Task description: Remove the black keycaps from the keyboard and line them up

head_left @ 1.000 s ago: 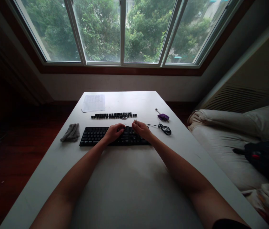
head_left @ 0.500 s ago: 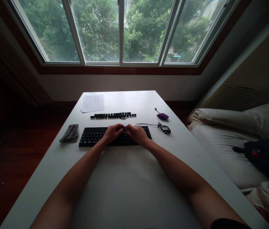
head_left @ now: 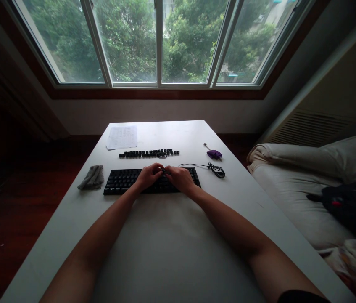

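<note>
A black keyboard (head_left: 121, 181) lies across the white table, its right half partly covered by my hands. My left hand (head_left: 148, 175) rests over the middle of it with the fingers curled together. Close beside it, almost touching, my right hand (head_left: 179, 177) is closed too, thumb and fingers pinched. Between the fingertips of both hands is something small and dark that I cannot make out. Behind the keyboard stands a row of loose black keycaps (head_left: 149, 153), with a small ring-like thing (head_left: 162, 155) at its front.
A grey cloth (head_left: 92, 177) lies left of the keyboard. On the right are a coiled black cable (head_left: 217, 170) and a purple thing with a stick (head_left: 214, 154). Printed paper (head_left: 122, 137) lies at the far left of the white table (head_left: 171, 235). A sofa (head_left: 285, 198) stands at right.
My right hand's fingertips have shifted slightly to the left, closer to my left hand's. The whole view has moved a little; the things on the table stay in place.
</note>
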The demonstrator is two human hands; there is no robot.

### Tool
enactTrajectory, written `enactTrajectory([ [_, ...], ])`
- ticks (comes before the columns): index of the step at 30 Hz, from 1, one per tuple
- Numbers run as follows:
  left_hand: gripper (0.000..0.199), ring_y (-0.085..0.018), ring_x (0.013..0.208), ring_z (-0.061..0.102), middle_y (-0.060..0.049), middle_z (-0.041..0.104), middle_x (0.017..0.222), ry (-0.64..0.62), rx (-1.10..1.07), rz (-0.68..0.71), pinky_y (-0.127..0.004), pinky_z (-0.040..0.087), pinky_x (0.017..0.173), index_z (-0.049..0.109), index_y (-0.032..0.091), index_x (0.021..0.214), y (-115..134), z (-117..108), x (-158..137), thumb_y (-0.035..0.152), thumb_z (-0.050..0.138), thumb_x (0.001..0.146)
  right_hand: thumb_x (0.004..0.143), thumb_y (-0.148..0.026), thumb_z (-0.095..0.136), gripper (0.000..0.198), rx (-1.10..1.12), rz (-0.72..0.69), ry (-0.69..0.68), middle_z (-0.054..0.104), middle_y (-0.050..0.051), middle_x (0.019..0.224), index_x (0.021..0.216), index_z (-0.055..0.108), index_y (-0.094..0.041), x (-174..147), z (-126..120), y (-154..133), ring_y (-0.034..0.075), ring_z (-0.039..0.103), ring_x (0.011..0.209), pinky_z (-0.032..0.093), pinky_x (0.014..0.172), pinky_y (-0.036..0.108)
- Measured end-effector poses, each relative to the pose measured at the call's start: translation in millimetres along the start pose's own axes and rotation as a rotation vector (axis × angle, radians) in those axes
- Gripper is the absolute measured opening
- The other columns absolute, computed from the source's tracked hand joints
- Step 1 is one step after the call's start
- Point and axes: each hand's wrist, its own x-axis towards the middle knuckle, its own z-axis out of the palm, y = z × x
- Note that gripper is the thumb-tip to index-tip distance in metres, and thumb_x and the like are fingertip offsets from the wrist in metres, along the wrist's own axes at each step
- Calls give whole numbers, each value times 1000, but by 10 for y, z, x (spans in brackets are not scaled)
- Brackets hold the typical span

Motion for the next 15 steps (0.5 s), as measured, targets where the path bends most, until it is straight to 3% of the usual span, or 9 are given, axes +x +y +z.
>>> enactTrajectory([
  [10, 19, -16, 78, 69, 0, 76, 90, 6, 10, -18, -29, 52, 78, 65, 23, 106, 6, -1, 0, 30, 59, 89, 95, -39, 54, 27, -26, 20, -23, 74, 9, 97, 116, 62, -24, 0, -47, 3, 24, 69, 86, 41, 72, 29],
  [15, 21, -16, 76, 69, 0, 76, 89, -12, 8, -22, -29, 52, 78, 64, 23, 108, 32, -8, -4, 32, 58, 90, 94, -41, 54, 29, 0, 88, 60, 74, 6, 95, 118, 62, -27, 65, -62, 174, 23, 68, 82, 42, 71, 29],
])
